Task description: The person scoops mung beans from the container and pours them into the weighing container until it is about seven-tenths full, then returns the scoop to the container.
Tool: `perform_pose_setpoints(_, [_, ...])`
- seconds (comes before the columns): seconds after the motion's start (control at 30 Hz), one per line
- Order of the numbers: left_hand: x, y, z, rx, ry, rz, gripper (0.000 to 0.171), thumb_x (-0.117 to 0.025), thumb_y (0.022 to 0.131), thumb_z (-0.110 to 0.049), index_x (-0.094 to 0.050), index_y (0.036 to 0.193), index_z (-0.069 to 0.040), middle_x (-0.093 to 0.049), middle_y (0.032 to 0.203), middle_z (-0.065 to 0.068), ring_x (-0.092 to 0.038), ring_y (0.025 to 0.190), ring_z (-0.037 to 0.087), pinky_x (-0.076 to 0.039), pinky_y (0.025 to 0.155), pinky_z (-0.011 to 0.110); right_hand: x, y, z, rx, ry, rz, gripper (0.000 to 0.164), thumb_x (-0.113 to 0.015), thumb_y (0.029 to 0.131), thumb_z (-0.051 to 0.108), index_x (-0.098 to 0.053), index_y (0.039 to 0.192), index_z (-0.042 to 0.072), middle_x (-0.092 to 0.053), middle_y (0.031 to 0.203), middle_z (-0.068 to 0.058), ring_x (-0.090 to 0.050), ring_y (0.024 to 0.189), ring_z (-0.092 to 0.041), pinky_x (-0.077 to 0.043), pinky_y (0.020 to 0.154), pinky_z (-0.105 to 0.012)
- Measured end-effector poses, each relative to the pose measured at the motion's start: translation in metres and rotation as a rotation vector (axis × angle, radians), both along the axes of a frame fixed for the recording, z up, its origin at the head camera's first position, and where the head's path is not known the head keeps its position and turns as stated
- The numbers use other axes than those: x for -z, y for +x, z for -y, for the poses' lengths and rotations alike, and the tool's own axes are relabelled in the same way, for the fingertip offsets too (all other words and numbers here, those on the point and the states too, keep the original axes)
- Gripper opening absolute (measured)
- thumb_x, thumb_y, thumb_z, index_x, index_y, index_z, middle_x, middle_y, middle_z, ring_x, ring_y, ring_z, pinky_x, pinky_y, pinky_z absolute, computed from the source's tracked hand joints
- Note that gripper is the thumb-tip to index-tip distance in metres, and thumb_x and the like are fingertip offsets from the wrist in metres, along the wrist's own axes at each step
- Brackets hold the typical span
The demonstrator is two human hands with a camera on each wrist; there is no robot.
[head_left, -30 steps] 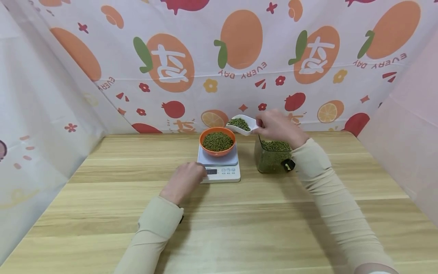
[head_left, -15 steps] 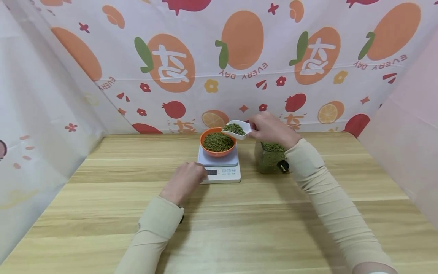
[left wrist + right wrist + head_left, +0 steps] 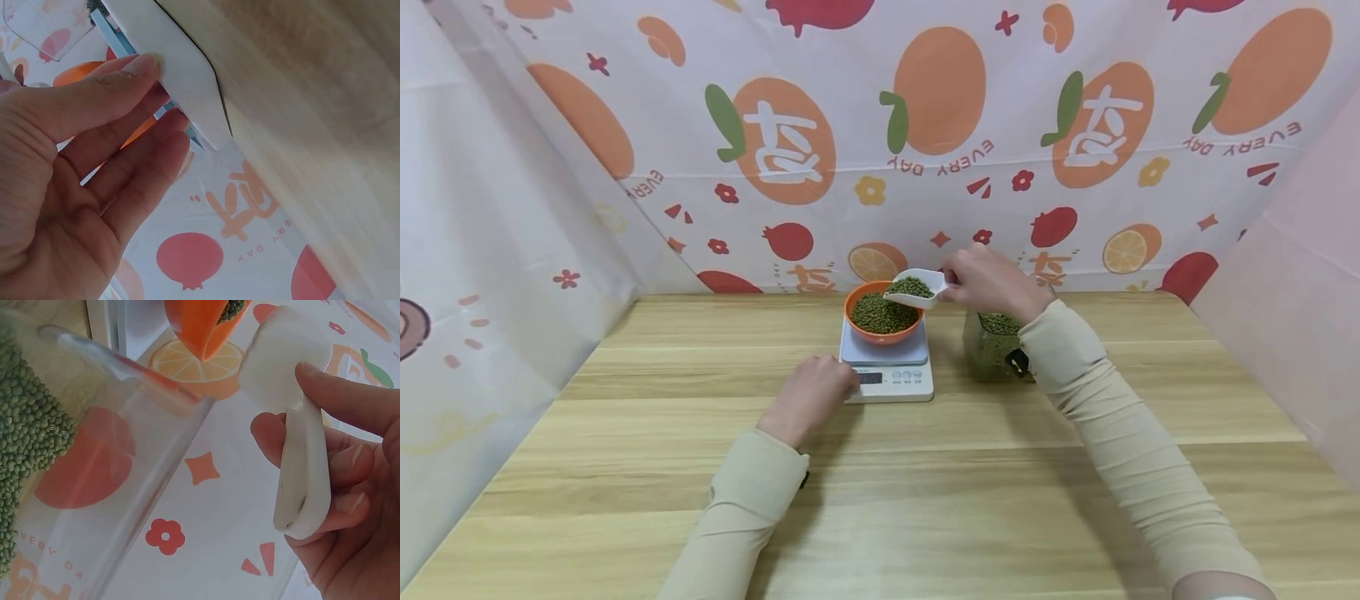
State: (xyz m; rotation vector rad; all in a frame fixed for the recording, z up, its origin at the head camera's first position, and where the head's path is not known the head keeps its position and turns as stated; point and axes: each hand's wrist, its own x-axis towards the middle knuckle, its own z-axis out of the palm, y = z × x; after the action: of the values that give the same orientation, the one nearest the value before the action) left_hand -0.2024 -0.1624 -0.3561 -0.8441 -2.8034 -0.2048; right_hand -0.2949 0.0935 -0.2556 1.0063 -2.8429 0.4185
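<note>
My right hand (image 3: 988, 279) grips the handle of a white scoop (image 3: 931, 283), heaped with green mung beans (image 3: 910, 287). The scoop's front lip overlaps the rim of an orange bowl (image 3: 883, 336), which holds more beans. In the right wrist view the fingers wrap the scoop handle (image 3: 303, 469) and the thumb lies along its top. The bowl stands on a white kitchen scale (image 3: 910, 385). My left hand (image 3: 812, 396) rests at the scale's front left corner. Its thumb and fairly straight fingers (image 3: 147, 175) touch the edge of the scale body (image 3: 181, 62).
A clear container (image 3: 988, 354) with a black clasp, filled with beans, stands right of the scale, partly hidden by my right forearm. A fruit-print curtain (image 3: 850, 208) closes off the back of the wooden table (image 3: 925, 500).
My right hand has moved left with the loaded scoop, from beside the bowl to over its right rim, tilting it slightly. The left hand stays at the scale.
</note>
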Motion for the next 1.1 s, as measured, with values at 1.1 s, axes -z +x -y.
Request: perform_pose_setpoints(1.1, [0.002,0.001,-0.003,-0.021,-0.029,-0.027,0.027,-0.069,0.076,0.011,-0.062,0.063,-0.011,-0.047,0.057,-0.002,-0.037,0.057,0.016,-0.037,0.055,0.030,-0.015,0.006,0.016,0.030,0.212,-0.297,0.018,-0.082,0.082,0.018,-0.076,0.091,0.004,-0.065,0.076,-0.009,-0.060,0.070,-0.028,-0.052,0.059,-0.043])
